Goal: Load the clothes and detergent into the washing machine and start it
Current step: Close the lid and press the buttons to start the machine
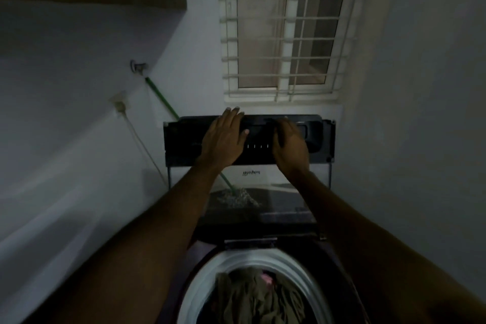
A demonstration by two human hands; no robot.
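Your left hand (223,137) lies flat on the raised black washer lid (181,139), your right hand (289,143) grips it; white barred window (285,34) close at twelve o'clock.

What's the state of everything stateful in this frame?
lid: raised, upright.
drum: open, loaded.
clothes: inside the drum.
left hand: flat on the lid, fingers straight.
right hand: fingers curled on the lid.
window: looks shut.
plug: plugged in.
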